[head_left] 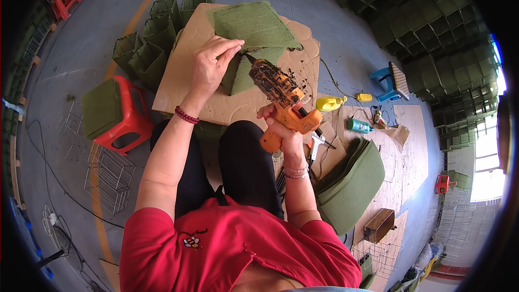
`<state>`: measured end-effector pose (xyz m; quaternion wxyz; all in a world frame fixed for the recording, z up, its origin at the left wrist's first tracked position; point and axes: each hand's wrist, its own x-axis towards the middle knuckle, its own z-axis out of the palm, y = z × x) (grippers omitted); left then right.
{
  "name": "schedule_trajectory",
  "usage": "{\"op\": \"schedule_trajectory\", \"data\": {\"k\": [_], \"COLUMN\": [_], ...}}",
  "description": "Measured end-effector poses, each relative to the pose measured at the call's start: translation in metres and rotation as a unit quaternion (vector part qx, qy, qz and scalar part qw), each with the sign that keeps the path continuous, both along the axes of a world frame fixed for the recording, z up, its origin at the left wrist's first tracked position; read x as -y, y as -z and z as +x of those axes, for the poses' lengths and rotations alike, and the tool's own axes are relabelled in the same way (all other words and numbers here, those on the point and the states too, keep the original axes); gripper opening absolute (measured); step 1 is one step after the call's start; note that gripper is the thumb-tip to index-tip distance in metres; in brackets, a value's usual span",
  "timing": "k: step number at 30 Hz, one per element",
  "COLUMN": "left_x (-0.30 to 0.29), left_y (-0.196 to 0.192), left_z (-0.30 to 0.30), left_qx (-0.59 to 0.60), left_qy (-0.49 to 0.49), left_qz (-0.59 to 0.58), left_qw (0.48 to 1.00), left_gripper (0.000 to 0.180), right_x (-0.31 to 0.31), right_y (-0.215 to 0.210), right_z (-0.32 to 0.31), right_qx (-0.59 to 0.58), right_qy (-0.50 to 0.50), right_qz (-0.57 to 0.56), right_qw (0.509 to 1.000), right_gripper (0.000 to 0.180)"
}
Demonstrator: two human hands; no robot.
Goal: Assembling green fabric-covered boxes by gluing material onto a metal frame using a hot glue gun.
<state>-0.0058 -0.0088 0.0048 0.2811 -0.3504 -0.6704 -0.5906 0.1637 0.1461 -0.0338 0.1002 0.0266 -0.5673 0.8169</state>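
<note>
In my right hand (286,133) is an orange glue gun (281,94), its barrel caked with dark residue and its nozzle pointing up and left. The nozzle lies close to a folded green felt piece (254,21) on the cardboard-topped work surface (181,78). My left hand (213,62) is closed in a pinch at the felt's near left edge, just above the nozzle. Its palm and wrist hide part of the felt. One upper panel of the felt lies slanted, with another fold below it.
Green open boxes (157,32) stand beyond the surface on the left. A red stool (127,119) bears green sheets. To my right are stacked green sheets (354,184), a white glue gun (315,146), a yellow bottle (330,103) and a green bottle (358,125). Wire frames (108,178) lie left.
</note>
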Motion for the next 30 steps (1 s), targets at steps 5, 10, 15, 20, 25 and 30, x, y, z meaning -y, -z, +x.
{"op": "schedule_trajectory", "data": {"k": [5,10,15,20,25,30], "left_x": [0.0015,0.0007,0.0015,0.0016,0.0008,0.0013], "left_y": [0.0013,0.0022,0.0006,0.0014,-0.0001,-0.0008], "left_z": [0.0017,0.0007,0.0020,0.0010,0.0025,0.0042], "left_qx": [0.009,0.001,0.007,0.002,-0.009,0.011], "left_qy": [0.002,0.002,0.004,-0.001,0.001,-0.002], "left_qz": [0.001,0.003,-0.002,-0.008,0.005,-0.005], "left_qw": [1.000,1.000,1.000,1.000,1.000,1.000], "left_gripper": [0.011,0.011,0.012,0.011,0.011,0.011], "right_x": [-0.0010,-0.0029,0.0026,0.0012,-0.0010,0.0027], "right_y": [0.0033,0.0018,0.0003,0.0027,0.0010,0.0009], "right_z": [0.0001,0.0013,0.0011,0.0004,0.0003,0.0022], "right_qx": [0.000,0.009,-0.002,0.001,0.006,-0.001], "right_qy": [0.021,0.029,0.015,0.017,0.037,0.021], "right_qz": [-0.014,-0.012,-0.022,-0.004,-0.034,-0.007], "right_qw": [1.000,0.999,1.000,1.000,0.999,1.000], "right_gripper": [0.020,0.027,0.020,0.021,0.029,0.019]}}
